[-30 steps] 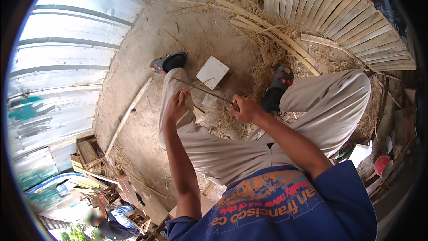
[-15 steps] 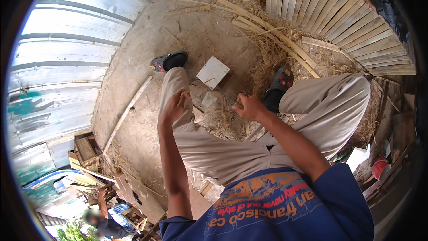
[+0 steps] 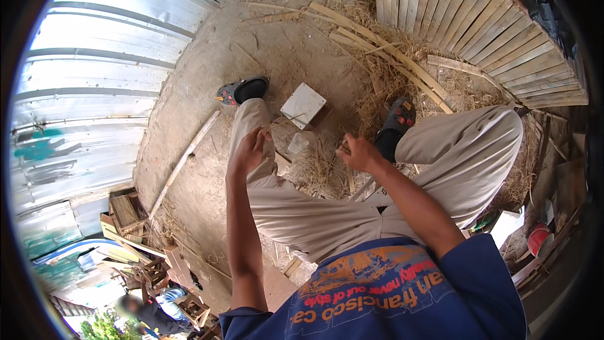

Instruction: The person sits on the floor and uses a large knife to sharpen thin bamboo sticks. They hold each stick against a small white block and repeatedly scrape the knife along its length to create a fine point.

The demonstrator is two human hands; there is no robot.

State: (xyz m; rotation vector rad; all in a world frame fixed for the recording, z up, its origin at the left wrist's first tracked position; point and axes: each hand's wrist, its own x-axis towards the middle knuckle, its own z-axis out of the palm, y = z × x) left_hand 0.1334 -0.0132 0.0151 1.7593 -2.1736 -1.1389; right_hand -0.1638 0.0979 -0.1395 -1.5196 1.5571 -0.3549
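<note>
My left hand [image 3: 251, 149] hovers over my left shin, its fingers curled together; whatever they may pinch is too small to make out. Across from it, in front of my right shin, my right hand [image 3: 363, 153] is closed on a small tan piece [image 3: 343, 147] that looks like wood or bamboo. Most of that piece is hidden by the fingers. On the dirt between my feet stands a white square block [image 3: 303, 106], with a thin stick lying across its top. A clear, pale scrap [image 3: 298, 143] lies on the ground just nearer to me.
Long split strips [image 3: 377, 47] and fibre shavings [image 3: 321, 170] litter the ground. A slatted panel [image 3: 465, 19] stands at far right, corrugated metal sheeting [image 3: 94, 82] at left. One pole [image 3: 185, 160] lies beside my left leg. Another person [image 3: 160, 315] sits at lower left. A red container [image 3: 539, 239] is at right.
My right hand has shifted slightly to the right, a little farther from the left one. The left hand keeps nearly the same pose. The whole view has drifted slightly.
</note>
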